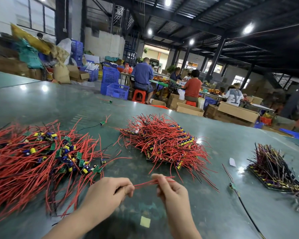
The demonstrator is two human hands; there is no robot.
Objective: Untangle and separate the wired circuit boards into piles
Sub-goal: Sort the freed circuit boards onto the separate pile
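Observation:
A big tangled heap of small green circuit boards with red wires (41, 156) lies on the left of the green table (223, 213). A tidier stack of the same boards (164, 140) sits in the middle. A third pile with darker wires (274, 171) lies at the right. My left hand (109, 190) and my right hand (169, 188) are close together near the front edge. Each pinches one end of a few thin red wires (145, 183) stretched between them. The board on those wires is hidden in my left hand.
A single board with a long black wire (233, 186) lies right of my hands. Two stray boards (103, 123) (110, 101) lie farther back. A white paper scrap (232, 162) and a yellow note (145, 221) lie on the table. Several people work at tables beyond.

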